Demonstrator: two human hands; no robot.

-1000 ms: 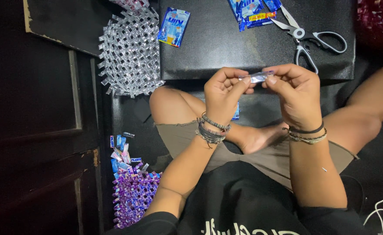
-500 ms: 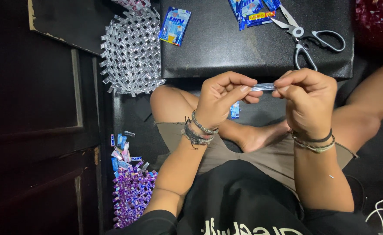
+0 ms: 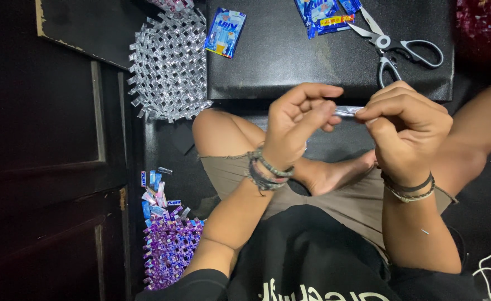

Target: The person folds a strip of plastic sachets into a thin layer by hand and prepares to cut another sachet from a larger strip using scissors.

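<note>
Both grips pinch the silver strip (image 3: 348, 111) between left hand (image 3: 298, 125) and right hand (image 3: 404, 131).

Dim, dark surroundings; overhead light on skin, slight motion blur.

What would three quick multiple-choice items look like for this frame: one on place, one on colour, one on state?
1. Where do the scissors lie?
A. on the black board
B. on the person's lap
C. on the woven purple mat

2. What colour is the woven mat left of the board?
A. red
B. silver
C. green

3. How is the thin folded strip held?
A. lying loose on the board
B. in the left hand alone
C. between the left hand and right hand

Answers: 1 A, the scissors rest open on the board's upper right. 2 B, its links are shiny silver. 3 C, fingertips of both hands pinch its ends.
</note>
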